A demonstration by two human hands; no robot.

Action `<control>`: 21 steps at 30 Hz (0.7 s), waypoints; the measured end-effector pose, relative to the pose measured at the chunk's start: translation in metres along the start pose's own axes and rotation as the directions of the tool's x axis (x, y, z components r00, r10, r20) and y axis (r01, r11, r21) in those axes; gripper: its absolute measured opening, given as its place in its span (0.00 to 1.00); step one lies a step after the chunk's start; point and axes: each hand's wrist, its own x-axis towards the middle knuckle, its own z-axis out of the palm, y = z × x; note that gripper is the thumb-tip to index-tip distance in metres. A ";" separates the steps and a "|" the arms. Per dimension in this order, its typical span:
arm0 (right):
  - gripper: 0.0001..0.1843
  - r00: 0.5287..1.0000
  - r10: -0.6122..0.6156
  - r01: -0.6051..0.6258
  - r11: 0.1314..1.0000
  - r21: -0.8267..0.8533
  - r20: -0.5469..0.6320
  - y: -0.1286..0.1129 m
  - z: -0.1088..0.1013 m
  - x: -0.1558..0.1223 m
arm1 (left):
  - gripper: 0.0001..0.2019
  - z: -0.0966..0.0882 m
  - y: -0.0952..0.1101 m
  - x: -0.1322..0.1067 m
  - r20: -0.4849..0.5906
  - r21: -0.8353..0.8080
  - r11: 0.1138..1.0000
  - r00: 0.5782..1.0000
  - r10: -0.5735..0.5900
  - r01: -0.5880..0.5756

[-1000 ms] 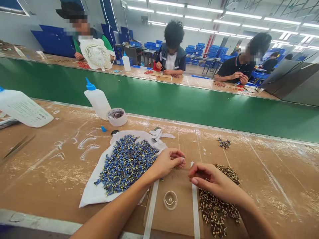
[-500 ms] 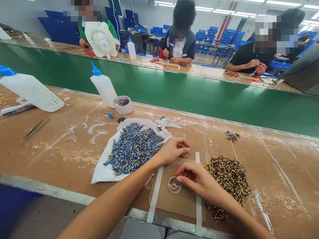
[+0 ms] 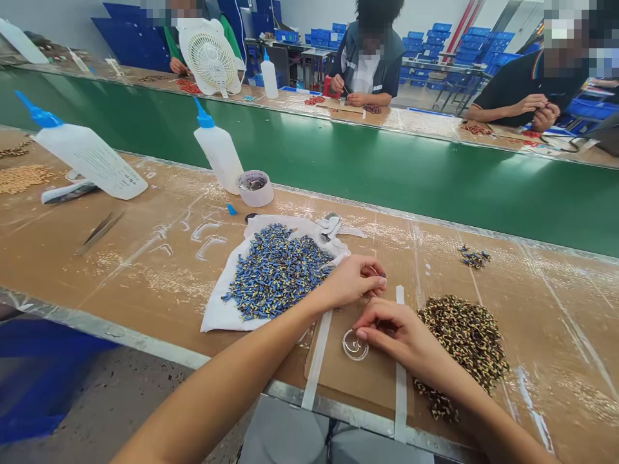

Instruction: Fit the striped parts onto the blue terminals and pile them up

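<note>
My left hand (image 3: 362, 278) is closed in a pinch beside a pile of small blue-and-yellow pieces (image 3: 275, 270) spread on a white cloth (image 3: 217, 316). Whatever its fingertips hold is too small to make out. My right hand (image 3: 394, 330) is also pinched, with its fingertips at the rim of a small clear round dish (image 3: 355, 345). Something in those fingers, if anything, cannot be identified. The dish sits on a cardboard sheet (image 3: 353, 383) edged with white tape strips. To the right of my right hand lies a heap of small dark-and-yellow pieces (image 3: 464, 341).
Behind the cloth stand a white squeeze bottle (image 3: 220, 154) and a tape roll (image 3: 256, 189). Farther left are a tilted bottle (image 3: 91, 158) and tweezers (image 3: 100, 232). A small cluster of pieces (image 3: 474, 257) lies right. Co-workers sit beyond the green belt (image 3: 309, 161).
The camera view has shifted, so the bench appears farther right and slightly higher. Both hands keep nearly the same pinched poses and places relative to the dish.
</note>
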 end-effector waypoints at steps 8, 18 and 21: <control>0.09 1.000 -0.015 0.015 0.995 0.099 0.008 -0.004 -0.004 -0.006 | 0.02 -0.003 0.003 -0.001 0.007 0.094 0.995 1.000 0.026 -0.027; 0.06 0.997 0.039 -0.026 0.983 0.184 -0.072 -0.009 -0.013 -0.007 | 0.05 -0.006 0.006 -0.001 0.024 0.071 0.997 0.999 -0.021 0.020; 0.06 0.971 0.084 -0.038 0.979 0.200 -0.224 -0.008 -0.028 -0.010 | 0.04 -0.005 0.006 -0.002 0.020 0.093 0.995 1.000 -0.022 0.020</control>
